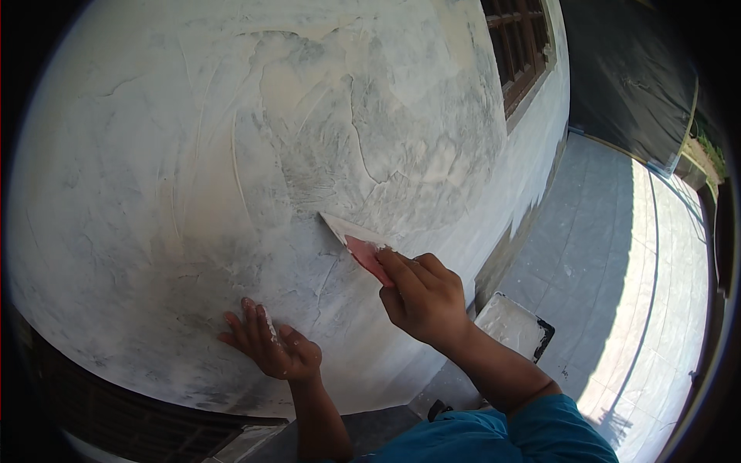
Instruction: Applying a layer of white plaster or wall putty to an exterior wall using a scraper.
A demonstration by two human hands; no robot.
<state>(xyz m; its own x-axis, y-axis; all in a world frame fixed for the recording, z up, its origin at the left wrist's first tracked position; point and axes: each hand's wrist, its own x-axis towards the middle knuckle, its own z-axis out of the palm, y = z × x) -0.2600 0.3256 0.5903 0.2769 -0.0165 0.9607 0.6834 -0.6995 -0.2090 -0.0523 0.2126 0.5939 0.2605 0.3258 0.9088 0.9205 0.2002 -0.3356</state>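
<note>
My right hand [423,299] is closed round a putty knife [363,251] with a red part and a pale, smeared blade. The blade's tip end meets the wall [301,147], which is coated in patchy white and grey filler with ridges and trowel marks. Lower and to the left, my left hand [272,343] is beside the wall, holding nothing, its fingers apart and spotted with white filler. Whether its fingertips touch the wall is hard to tell.
A pale tray [511,328] with a dark corner sits on the grey floor sheet [571,255] at the wall's foot. A brown barred window [515,46] is up right, and dark sheeting [629,77] hangs beyond. Brown slats [116,409] show lower left.
</note>
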